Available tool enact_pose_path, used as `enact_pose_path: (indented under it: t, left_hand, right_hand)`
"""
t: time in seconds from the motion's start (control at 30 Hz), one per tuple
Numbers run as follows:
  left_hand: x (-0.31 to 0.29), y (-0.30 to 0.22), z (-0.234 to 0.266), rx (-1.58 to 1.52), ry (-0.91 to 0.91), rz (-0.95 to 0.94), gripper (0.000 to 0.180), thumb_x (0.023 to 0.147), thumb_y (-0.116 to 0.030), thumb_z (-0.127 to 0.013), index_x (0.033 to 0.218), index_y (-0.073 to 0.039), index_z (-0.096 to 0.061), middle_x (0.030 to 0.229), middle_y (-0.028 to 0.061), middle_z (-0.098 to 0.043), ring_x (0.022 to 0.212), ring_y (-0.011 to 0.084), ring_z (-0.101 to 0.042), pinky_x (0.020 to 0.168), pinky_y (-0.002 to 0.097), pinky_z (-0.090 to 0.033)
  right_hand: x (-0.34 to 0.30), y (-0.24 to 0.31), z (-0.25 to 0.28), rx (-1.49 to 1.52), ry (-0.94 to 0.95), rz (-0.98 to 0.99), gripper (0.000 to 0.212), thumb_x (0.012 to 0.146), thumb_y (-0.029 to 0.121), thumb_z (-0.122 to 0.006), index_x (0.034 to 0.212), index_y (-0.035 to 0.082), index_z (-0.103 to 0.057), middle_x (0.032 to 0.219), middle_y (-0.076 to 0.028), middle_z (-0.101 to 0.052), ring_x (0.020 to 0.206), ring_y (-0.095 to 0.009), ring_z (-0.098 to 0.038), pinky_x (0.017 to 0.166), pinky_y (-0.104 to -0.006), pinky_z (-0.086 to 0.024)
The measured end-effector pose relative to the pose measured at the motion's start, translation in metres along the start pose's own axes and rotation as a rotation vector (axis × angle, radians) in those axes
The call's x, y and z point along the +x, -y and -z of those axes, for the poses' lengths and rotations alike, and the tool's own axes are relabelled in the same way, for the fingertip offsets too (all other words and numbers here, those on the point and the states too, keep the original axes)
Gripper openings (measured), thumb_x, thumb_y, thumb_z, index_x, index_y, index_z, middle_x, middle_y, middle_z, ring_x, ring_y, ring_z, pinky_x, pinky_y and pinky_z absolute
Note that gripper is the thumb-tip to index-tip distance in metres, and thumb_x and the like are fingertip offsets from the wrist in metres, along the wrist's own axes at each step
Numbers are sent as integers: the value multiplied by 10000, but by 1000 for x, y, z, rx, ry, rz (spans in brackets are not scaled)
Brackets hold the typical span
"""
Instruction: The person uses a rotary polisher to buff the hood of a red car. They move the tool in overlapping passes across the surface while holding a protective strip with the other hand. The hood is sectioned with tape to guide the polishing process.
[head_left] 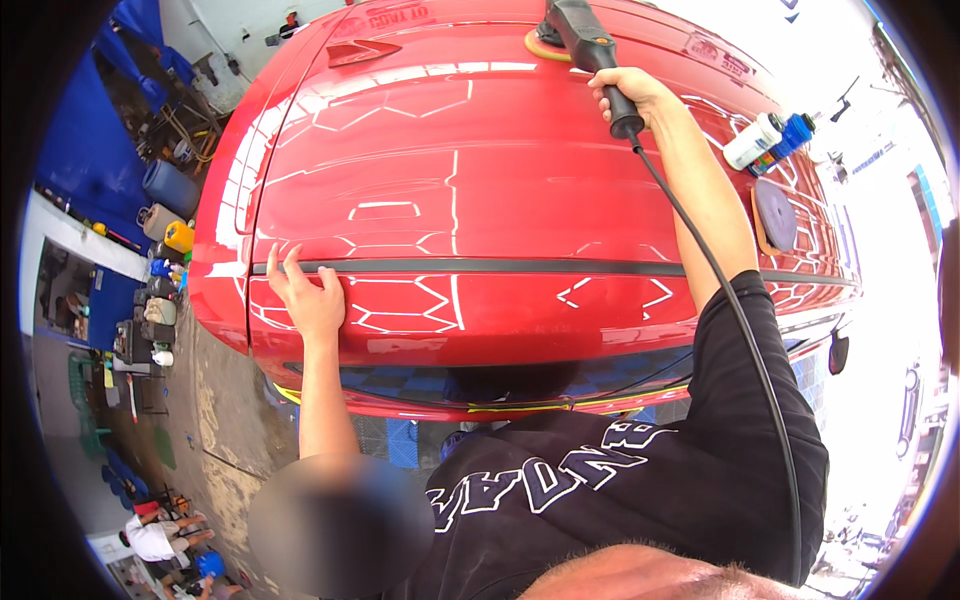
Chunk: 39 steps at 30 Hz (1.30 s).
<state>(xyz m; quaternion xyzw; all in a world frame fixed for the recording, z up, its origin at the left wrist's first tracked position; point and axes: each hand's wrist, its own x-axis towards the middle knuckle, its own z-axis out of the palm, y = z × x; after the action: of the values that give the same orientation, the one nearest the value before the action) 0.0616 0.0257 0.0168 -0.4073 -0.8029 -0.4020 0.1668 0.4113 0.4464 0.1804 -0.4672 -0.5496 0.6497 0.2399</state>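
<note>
My right hand [645, 92] is wrapped around the rear handle of a black power polisher [585, 38], near the far edge of a red car roof [390, 200]. The polisher's yellow pad [538, 46] rests on the paint, partly hidden by the tool. From the handle a black cord [702, 232] runs down across my arm and dark sleeve. My left hand [315, 305] lies on the near side of the roof with spread fingers, holding nothing. Its fingertips reach the black trim strip [520, 267].
On the roof at right stand a white bottle [750, 143] and a blue bottle [784, 142], beside a round greyish-purple pad [775, 214]. A red fin antenna [362, 52] rises at far left. Jugs and a blue barrel [170, 187] line the left; another person [153, 538] is lower left.
</note>
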Motion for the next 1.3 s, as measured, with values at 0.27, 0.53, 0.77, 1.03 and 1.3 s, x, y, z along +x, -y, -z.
enact_pose_path:
  t: [0.27,0.53,0.77,1.03,1.3]
  left_hand:
    - [0,2,-3,23,20,-21,499,879,-39,-667,1369,-9,-575,1607,239,-350,1476,459,-353,1197,556,-370]
    - [1,0,-3,66,43,-22,507,894,-49,-660,1395,-28,-582,1618,232,-343,1483,447,-347,1207,547,-358]
    - [1,-7,-3,88,48,-2,514,899,-68,-664,1403,-25,-568,1615,235,-345,1479,451,-347,1198,554,-366]
    - [0,-4,-1,58,38,7,507,894,-81,-663,1387,-10,-566,1610,233,-358,1477,453,-347,1194,548,-372]
    - [0,1,-4,56,-7,-29,480,881,-101,-652,1343,20,-601,1576,250,-388,1427,470,-387,1172,560,-391]
  right_hand:
    - [-12,-20,74,47,-128,21,159,902,66,-708,988,4,-590,749,-49,-609,577,-140,-621,514,-311,-571]
    - [-11,-32,110,99,-178,32,116,910,80,-691,943,1,-613,721,-60,-615,591,-160,-624,522,-331,-559]
    - [-10,-34,105,71,-191,47,110,905,78,-694,929,-3,-623,712,-67,-622,587,-171,-632,527,-343,-574]
    - [-26,-29,40,80,-101,57,89,908,50,-692,940,-6,-632,716,-62,-627,589,-160,-639,513,-330,-559]
    - [-47,-28,-19,-48,38,43,183,907,76,-710,1049,15,-612,777,-36,-613,590,-126,-624,522,-315,-575]
